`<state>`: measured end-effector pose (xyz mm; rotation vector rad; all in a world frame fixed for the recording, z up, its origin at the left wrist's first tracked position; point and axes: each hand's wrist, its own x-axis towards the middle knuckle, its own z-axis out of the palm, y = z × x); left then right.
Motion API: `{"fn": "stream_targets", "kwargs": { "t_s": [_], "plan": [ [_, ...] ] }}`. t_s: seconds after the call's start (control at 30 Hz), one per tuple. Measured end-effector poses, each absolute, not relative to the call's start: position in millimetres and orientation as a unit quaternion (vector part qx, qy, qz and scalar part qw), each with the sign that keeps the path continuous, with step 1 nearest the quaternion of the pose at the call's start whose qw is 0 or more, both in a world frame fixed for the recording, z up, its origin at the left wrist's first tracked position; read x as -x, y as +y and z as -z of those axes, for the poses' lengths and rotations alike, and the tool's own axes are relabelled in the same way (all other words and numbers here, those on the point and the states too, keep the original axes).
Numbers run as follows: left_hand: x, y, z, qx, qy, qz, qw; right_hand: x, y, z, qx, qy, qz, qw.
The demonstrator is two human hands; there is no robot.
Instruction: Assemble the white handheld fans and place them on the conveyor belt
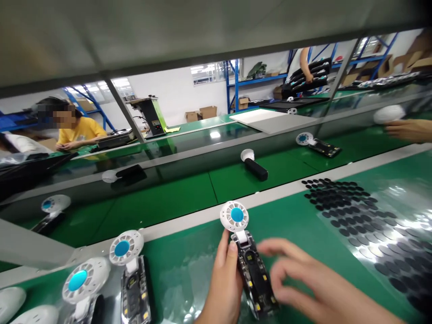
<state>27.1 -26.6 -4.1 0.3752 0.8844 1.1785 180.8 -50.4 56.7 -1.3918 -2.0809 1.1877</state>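
Note:
A small hand-held fan with a white round head, a blue centre and an open black body showing its circuit board lies on the green bench in front of me. My left hand grips its left side, thumb near the neck. Just right of the fan body, my right hand hovers blurred with fingers spread and seems to hold nothing. Two more open fans lie at the lower left.
A sheet of several black round pads lies at the right. Beyond a grey rail, the green conveyor carries fans. Another person's hand holds a white part at far right. A seated person in yellow works opposite.

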Motion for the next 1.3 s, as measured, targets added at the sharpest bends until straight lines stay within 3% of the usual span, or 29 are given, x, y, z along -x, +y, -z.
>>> {"fn": "stream_targets", "kwargs": {
  "t_s": [0.17, 0.43, 1.3],
  "plan": [
    [-24, -27, 13, -0.215, 0.429, -0.514, 0.711, -161, -13, -57, 0.558, -0.628, -0.482, 0.249],
    [-25, -29, 13, -0.237, 0.493, -0.504, 0.668, -150, -18, -59, 0.554, -0.639, -0.474, 0.247],
    [-26, -27, 8, -0.212, 0.514, -0.499, 0.664, -149, -15, -62, 0.543, -0.691, -0.429, 0.211]
  ]
}}
